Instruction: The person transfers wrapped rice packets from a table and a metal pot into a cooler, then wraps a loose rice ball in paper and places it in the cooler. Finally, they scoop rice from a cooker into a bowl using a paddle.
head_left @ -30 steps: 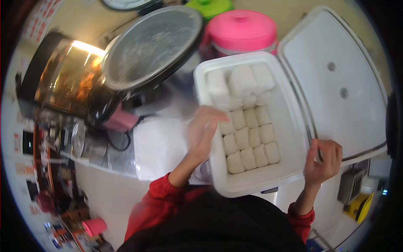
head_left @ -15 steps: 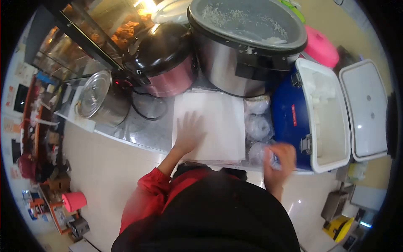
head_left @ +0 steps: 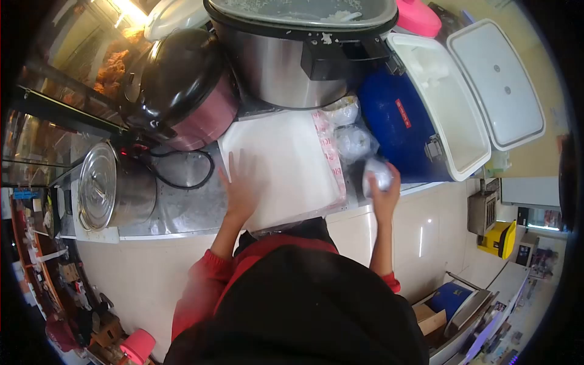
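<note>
A stack of white paper sheets [head_left: 286, 164] lies at the counter's front edge, with red print showing along its right side. My left hand [head_left: 242, 188] rests on the left part of the stack, fingers spread. To the right of the paper, my right hand [head_left: 385, 191] has its fingers around a clear plastic-wrapped bundle [head_left: 378, 174]; what is inside cannot be made out. Two similar wrapped bundles [head_left: 354, 143] sit just behind it, beside the blue cooler.
Behind the paper stand a large rice cooker [head_left: 286, 67] and a pink cooker [head_left: 204, 121] with a dark lid. A lidded steel pot [head_left: 125, 188] is at left, near a black cable [head_left: 210, 167]. The open blue cooler [head_left: 395, 121] stands at right.
The view has shifted and turned. My right hand, raised and blurred before, is now around the nearest wrapped bundle. More red print shows at the stack's right side. My left hand remains on the paper.
</note>
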A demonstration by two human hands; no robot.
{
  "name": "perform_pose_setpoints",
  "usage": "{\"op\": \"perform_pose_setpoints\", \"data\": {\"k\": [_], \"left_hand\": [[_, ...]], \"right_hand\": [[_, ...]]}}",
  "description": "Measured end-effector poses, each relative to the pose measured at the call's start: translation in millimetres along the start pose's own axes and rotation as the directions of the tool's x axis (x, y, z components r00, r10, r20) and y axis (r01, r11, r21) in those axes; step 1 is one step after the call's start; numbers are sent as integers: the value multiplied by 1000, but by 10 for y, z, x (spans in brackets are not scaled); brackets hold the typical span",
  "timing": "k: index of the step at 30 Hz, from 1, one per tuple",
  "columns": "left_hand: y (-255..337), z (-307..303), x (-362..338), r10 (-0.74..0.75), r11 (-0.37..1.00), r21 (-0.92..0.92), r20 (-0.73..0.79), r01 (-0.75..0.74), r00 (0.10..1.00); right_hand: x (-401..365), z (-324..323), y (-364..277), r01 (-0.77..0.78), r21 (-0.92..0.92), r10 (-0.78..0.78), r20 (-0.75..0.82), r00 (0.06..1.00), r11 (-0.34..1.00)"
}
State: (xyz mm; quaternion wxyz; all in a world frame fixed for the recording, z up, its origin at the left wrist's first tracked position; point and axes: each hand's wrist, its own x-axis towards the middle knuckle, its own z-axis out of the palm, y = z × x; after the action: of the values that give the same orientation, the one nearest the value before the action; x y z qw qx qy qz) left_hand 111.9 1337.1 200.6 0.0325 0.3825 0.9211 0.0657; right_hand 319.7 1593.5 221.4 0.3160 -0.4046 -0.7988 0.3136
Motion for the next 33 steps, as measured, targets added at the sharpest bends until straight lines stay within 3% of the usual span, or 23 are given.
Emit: {"op": "perform_pose_setpoints", "data": {"k": [1,2,3,4,5,6,7,9,10,11,12,13,14,15,16,18,19,20,22,24,26,29,33], "left_hand": [[39,-90,41,22,986,-163,-27,-26,999],[80,-157,68,44,946,-320,-54,-59,998],[142,-222,96,67,878,-469,-79,-96,995],[258,-296,143,69,726,-682,-60,-92,996],[400,-379,196,75,442,-895,102,58,992],[552,-483,245,134,109,-965,251,238,959],[679,-535,291,236,-220,-883,364,414,901],[889,-348,236,313,-594,-611,424,523,850],[938,-303,241,374,-718,-440,409,539,832],[918,-304,234,434,-826,-230,322,514,841],[860,-322,244,492,-869,59,192,490,849],[775,-342,252,539,-809,308,44,502,841],[744,-598,307,477,-862,-18,308,507,823],[741,-873,322,386,-841,-218,402,496,831],[648,-716,313,385,-853,-210,366,479,847],[474,-627,385,353,-906,-122,311,405,883],[433,-736,406,320,-937,-40,292,346,901],[400,-836,425,288,-957,48,279,286,916],[320,-1041,542,252,-962,-64,151,264,956],[233,-1156,650,184,-970,-140,100,197,978],[130,-1189,769,80,-977,-190,115,101,990],[-46,-1085,870,-143,-887,-454,86,-89,986],[-146,-1020,1006,-283,-757,-636,112,-150,953]], "right_hand": [[17,-95,-75,-249,396,251,48,967,884],[23,-228,-165,-440,702,447,191,874,560],[20,-300,-230,-521,847,541,391,744,105],[26,-272,-256,-506,862,539,417,732,22],[2,-234,-245,-542,825,362,561,745,-163],[-40,-164,-215,-591,738,149,657,739,-326],[-59,-88,-300,-650,608,-86,697,712,-456],[-103,129,-641,-685,678,-122,681,722,-266],[-52,256,-788,-658,673,-58,712,700,338],[76,386,-925,-395,417,0,687,727,818],[132,428,-1037,-6,426,-206,449,870,905],[219,298,-1318,-93,299,-71,496,866,950],[327,168,-1491,320,55,-319,337,886,946],[444,47,-1600,385,39,-376,323,868,922],[567,-101,-1684,440,17,-422,319,848,898],[908,-536,-1853,270,189,-329,577,748,944],[1073,-731,-2004,266,197,-331,566,755,944],[1252,-880,-2118,304,176,-350,542,764,936],[1634,-1018,-2485,407,114,-410,471,781,906],[2105,-868,-2759,543,58,-499,485,718,838],[2670,-450,-2849,717,45,-617,548,565,696],[3423,433,-2844,829,-31,-464,817,343,558],[3978,1501,-2444,945,-139,-25,988,154,297]]}}
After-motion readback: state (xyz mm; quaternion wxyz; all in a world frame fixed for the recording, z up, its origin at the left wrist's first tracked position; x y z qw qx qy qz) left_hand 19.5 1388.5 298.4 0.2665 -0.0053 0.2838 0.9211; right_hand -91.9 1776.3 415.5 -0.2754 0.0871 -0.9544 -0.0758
